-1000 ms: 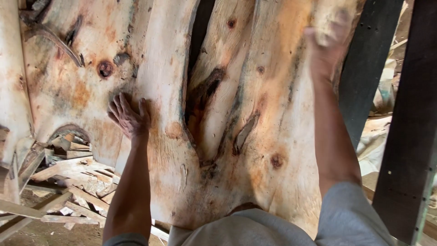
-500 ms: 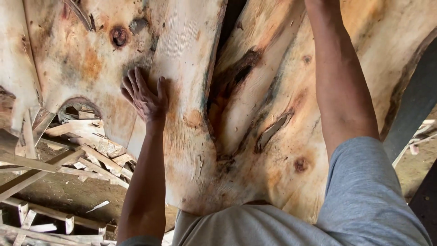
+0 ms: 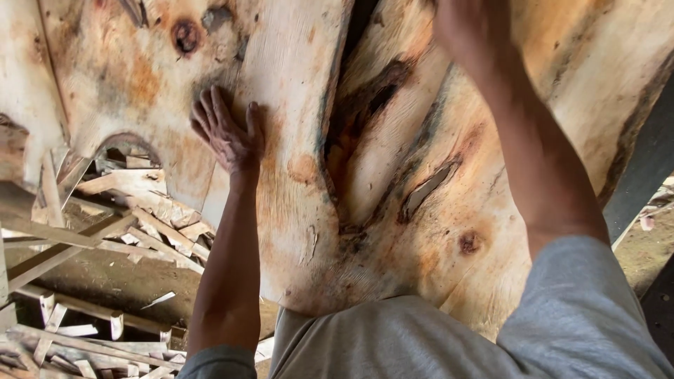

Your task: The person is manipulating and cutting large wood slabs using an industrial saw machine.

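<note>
I see a big raw wood slab point(image 3: 393, 182) filling most of the view from ten o'clock round to three, leaning in against my torso, its lower edge meeting my grey shirt point(image 3: 421, 344) at six. It looks heavy and irregular, so the main risk, as I judge it, is that it tips or slides off my body, since only flat palms steady it and nothing grips an edge.

The dark split point(image 3: 358, 119) running down from twelve to the centre is a weak line; I think a twist could open it, or a splinter could catch skin.

At eight o'clock, scrap wood offcuts point(image 3: 133, 203) litter the floor point(image 3: 105, 281); a step back there could turn a foot.

My left hand point(image 3: 228, 133) lies spread, fingers open, pressed flat on the slab at ten o'clock. My right hand point(image 3: 470, 31) sits high at one o'clock, blurred; I cannot tell whether it is spread or curled. A dark knot point(image 3: 469, 243) shows at four.
</note>
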